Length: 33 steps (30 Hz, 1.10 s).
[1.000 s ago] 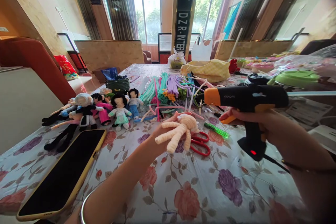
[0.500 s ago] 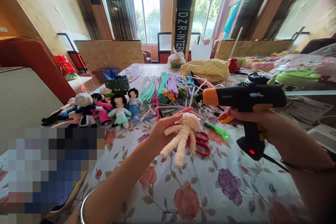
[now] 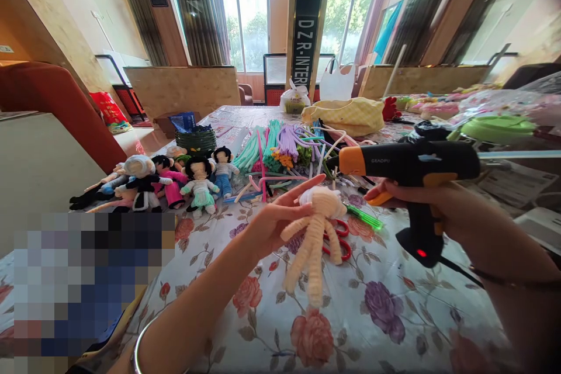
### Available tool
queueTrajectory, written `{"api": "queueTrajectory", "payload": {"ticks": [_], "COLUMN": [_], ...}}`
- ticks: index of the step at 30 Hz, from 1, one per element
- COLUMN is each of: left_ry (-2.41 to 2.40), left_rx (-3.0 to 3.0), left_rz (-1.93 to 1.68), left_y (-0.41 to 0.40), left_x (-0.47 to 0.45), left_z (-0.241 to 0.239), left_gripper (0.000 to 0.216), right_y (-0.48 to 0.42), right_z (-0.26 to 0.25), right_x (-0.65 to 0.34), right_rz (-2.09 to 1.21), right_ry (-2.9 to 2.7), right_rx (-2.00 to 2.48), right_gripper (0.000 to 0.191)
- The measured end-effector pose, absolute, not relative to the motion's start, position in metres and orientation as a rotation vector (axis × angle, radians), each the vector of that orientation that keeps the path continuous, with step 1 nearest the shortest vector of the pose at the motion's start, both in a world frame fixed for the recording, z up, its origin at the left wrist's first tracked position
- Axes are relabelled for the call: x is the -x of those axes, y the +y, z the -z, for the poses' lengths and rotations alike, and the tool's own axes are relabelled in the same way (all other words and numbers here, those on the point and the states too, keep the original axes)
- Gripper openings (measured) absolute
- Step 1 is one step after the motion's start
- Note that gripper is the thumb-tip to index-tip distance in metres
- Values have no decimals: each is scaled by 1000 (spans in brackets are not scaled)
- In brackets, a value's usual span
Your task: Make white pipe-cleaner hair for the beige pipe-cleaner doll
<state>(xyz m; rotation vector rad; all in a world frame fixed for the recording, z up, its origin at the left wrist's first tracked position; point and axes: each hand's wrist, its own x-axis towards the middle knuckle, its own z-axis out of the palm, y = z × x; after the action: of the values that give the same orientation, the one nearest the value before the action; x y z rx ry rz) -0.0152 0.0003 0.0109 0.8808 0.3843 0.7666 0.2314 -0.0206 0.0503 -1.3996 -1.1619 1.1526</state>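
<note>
My left hand [image 3: 274, 219] pinches a cream pipe-cleaner doll [image 3: 313, 234] by its head, so that its limbs hang down over the floral tablecloth [image 3: 350, 315]. In my right hand [image 3: 432, 204] is a black and orange hot glue gun [image 3: 407, 172], gripped by the handle with a finger on the trigger. Its nozzle points left, a little above the doll's head. A red light glows on the handle.
Red scissors [image 3: 339, 242] and a green stick [image 3: 362, 216] lie under the doll. Finished dolls [image 3: 175, 184] stand in a row at left, coloured pipe cleaners [image 3: 284, 152] behind them. A yellow bag [image 3: 346, 117] sits further back. A blurred patch [image 3: 92, 280] covers the lower left.
The doll has turned from lying sideways to hanging upright with its legs down, and my left hand has lifted it slightly toward the glue gun's nozzle. The glue gun has stayed nearly still.
</note>
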Motion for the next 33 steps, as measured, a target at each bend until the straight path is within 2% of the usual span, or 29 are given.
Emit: {"api": "queueTrajectory", "payload": {"ticks": [10,23,29,33], "left_ry": [347,643,655,593], "left_rx": [-984,-1420,-1495,-1480], "left_rz": [-794,-1104,-1195,-1254], "left_y": [-2,-4,-9,-10], "left_x": [13,-1,-2,-2], "left_z": [-6,-3,-2,-3], "left_gripper": [68,65,53,48], "right_y": [-23,-20,-26,-24], "right_z": [-51,-49,-57,-59], "right_x": [-231,-235,-238,-237], "right_rz": [-1156,-1143,-1088,-974], "right_ry": [-1106,-1115,-929,-1057], "right_rx": [1494,1465,1528,1511], "right_gripper": [33,35,23,19]}}
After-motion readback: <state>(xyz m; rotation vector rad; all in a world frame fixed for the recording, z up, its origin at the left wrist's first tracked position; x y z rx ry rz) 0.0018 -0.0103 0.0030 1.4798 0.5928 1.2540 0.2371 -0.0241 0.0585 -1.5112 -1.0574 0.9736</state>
